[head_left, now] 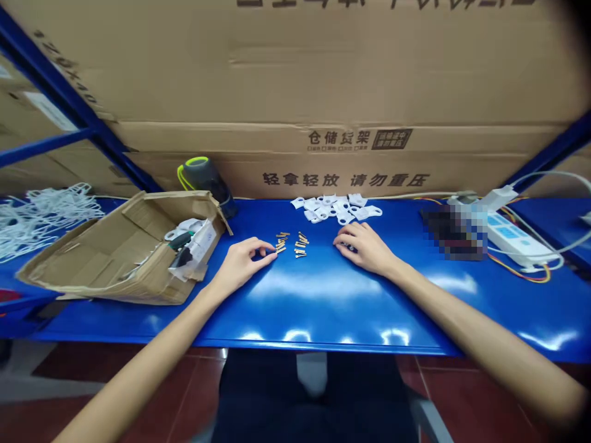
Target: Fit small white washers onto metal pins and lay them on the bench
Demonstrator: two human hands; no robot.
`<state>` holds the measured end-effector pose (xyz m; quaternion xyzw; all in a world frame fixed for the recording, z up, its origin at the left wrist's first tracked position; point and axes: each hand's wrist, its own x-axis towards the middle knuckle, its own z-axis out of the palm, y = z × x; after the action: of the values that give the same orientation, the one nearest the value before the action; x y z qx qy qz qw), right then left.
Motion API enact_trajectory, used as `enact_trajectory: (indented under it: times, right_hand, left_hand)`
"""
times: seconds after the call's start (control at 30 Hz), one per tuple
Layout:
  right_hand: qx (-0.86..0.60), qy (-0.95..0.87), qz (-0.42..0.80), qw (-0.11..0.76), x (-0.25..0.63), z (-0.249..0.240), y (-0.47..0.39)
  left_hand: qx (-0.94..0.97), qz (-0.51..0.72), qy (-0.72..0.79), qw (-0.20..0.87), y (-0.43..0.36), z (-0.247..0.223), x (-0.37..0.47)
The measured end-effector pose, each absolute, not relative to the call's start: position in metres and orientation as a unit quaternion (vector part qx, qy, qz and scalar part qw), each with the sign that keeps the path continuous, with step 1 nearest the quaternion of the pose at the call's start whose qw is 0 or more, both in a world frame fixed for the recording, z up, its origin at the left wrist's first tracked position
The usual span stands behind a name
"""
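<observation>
My left hand (247,261) rests on the blue table, its thumb and index finger drawn to a pinch at one end of a small brass-coloured piece (280,248). That piece lies in a short row of similar slim ones. Just right of it is a second group of brass-coloured pieces (301,244), apart from both hands. My right hand (364,246) is curled down over the tabletop. Small light-coloured bits (349,247) show between its thumb and fingers; their kind is too small to tell. Beyond it lies a pile of flat white parts with round holes (339,208).
An open cardboard box (106,271) with packets inside stands at left, a dark cylinder with a yellow-green loop (207,181) behind it. White cords (46,215) lie far left. At right are a power strip (519,240) with cables and a blurred dark object (455,234). Large cartons (295,80) wall the back.
</observation>
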<state>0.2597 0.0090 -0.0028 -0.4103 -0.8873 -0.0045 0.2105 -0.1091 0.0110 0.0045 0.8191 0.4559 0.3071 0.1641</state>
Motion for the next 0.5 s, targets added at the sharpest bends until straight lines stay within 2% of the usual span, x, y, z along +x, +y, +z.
enact_trajectory:
  times: [0.3,0.37,0.5]
  right_hand:
    - [-0.476,-0.840,0.014,0.260,0.278,-0.003,0.018]
    - [-0.471,-0.840,0.020,0.268,0.277,-0.003,0.018]
    - [-0.441,-0.868,0.010,0.228,0.273,-0.005,0.016]
  left_hand:
    - [0.830,0.331,0.442,0.084,-0.007,0.010,-0.094]
    - [0.871,0.280,0.396,0.081,-0.016,0.012,-0.075]
    - [0.950,0.122,0.271,0.092,-0.025,0.015,-0.024]
